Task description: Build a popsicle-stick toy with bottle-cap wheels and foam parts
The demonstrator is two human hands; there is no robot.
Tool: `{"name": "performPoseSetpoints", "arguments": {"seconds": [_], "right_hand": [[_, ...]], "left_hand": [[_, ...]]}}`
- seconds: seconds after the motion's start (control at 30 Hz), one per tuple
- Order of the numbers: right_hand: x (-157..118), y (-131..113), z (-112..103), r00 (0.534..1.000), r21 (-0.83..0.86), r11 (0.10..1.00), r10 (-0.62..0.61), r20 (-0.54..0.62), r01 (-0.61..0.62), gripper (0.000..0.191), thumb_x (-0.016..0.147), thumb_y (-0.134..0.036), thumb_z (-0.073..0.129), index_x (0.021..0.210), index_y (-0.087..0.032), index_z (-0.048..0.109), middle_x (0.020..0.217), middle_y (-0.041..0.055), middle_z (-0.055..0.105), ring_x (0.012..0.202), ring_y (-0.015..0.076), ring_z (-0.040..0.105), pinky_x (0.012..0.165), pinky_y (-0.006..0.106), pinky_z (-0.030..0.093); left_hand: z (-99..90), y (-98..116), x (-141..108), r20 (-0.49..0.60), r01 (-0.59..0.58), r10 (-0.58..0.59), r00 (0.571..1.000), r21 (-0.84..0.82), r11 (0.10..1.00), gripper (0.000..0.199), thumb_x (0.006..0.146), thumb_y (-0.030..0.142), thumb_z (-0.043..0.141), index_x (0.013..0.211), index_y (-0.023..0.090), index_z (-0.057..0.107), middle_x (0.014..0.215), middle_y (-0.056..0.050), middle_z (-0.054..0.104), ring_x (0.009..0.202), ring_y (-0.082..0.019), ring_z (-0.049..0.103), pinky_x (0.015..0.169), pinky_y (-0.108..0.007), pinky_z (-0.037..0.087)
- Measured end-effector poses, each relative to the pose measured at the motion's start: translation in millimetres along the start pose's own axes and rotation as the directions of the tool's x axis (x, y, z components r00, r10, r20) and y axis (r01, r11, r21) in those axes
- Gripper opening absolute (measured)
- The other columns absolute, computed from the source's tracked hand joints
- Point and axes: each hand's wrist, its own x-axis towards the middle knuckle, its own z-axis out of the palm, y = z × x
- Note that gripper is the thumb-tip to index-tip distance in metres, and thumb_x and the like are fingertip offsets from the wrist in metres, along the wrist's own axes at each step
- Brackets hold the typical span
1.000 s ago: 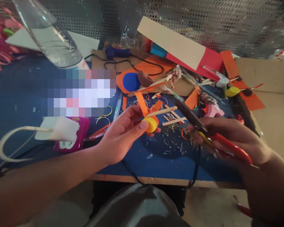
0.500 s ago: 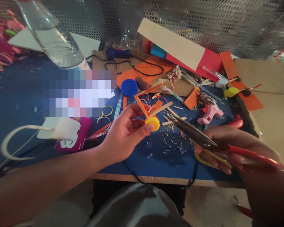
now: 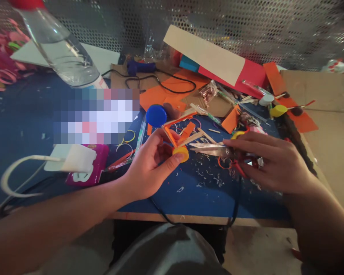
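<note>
My left hand (image 3: pixel 153 164) is closed on a small craft-stick frame (image 3: pixel 172 134) lined with orange, pinching it near a yellow bottle cap (image 3: pixel 180 154) at its lower corner. A blue bottle cap (image 3: pixel 156 115) sits at the frame's far left corner. In my right hand (image 3: pixel 271 160) is a pair of scissors (image 3: pixel 218 149) with red and yellow handles. Their blades point left, a little apart at the tips, just right of the yellow cap. The fingers of my right hand partly cover the handles. Craft sticks (image 3: pixel 200 133) and white shavings lie beneath the hands.
A tilted-looking water bottle (image 3: pixel 71 61) and a magenta power socket (image 3: pixel 88 166) with a white charger stand at left. Orange paper (image 3: pixel 166 88), a blue tool with a black cord (image 3: pixel 141 68) and coloured sheets (image 3: pixel 206 57) lie behind. Cardboard (image 3: pixel 329 103) is at right.
My right hand has turned the scissors in its grip and brought the blades left, close to the yellow cap. The frame in my left hand has tilted slightly and shifted a little.
</note>
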Motion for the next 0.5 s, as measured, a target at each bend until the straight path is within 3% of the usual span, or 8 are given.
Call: {"name": "performPoseSetpoints", "arguments": {"seconds": [0.1, 0.23, 0.33, 0.5], "right_hand": [[-3, 12, -2, 0.981, -0.273, 0.96, -0.108, -0.159, 0.062, 0.084, 0.092, -0.007, 0.08, 0.16, -0.051, 0.058, 0.108, 0.0047, 0.074, 0.087, 0.019, 0.075, 0.069, 0.031, 0.062], [-10, 22, -8, 0.92, -0.55, 0.835, -0.241, -0.309, 0.034, 0.093, 0.083, -0.01, 0.091, 0.16, -0.051, 0.058, 0.099, 0.0038, 0.074, 0.077, 0.0206, 0.069, 0.063, 0.034, 0.056], [-12, 24, -11, 0.9, -0.601, 0.799, -0.277, -0.336, 0.022, 0.092, 0.082, -0.013, 0.093, 0.16, -0.048, 0.059, 0.098, 0.0036, 0.076, 0.078, 0.0207, 0.071, 0.067, 0.035, 0.058], [-11, 27, -12, 0.935, -0.572, 0.82, -0.2, -0.293, -0.004, 0.086, 0.087, -0.017, 0.09, 0.161, -0.047, 0.058, 0.108, 0.0058, 0.079, 0.085, 0.0216, 0.078, 0.069, 0.033, 0.062]], "left_hand": [[-1.4, -3, -1, -0.003, -0.011, 0.012, 1.0, 0.065, 0.998, 0.026, 0.105, 0.032, 0.073, 0.125, 0.022, 0.059, 0.113, -0.004, 0.062, 0.088, -0.011, 0.061, 0.076, -0.022, 0.059], [-1.9, -3, -4, 0.011, -0.04, 0.039, 0.999, 0.1, 0.994, 0.031, 0.106, 0.032, 0.071, 0.133, 0.026, 0.057, 0.116, -0.004, 0.061, 0.092, -0.012, 0.061, 0.081, -0.024, 0.059], [-1.9, 0, -6, 0.056, -0.018, 0.016, 0.998, 0.028, 0.999, 0.044, 0.105, 0.029, 0.071, 0.145, 0.031, 0.053, 0.113, -0.002, 0.06, 0.091, -0.012, 0.061, 0.078, -0.023, 0.06], [-3.8, 6, -5, 0.144, 0.166, -0.136, 0.98, -0.217, 0.962, 0.059, 0.101, 0.033, 0.078, 0.152, 0.028, 0.05, 0.109, -0.003, 0.063, 0.079, -0.011, 0.066, 0.06, -0.021, 0.058]]}}
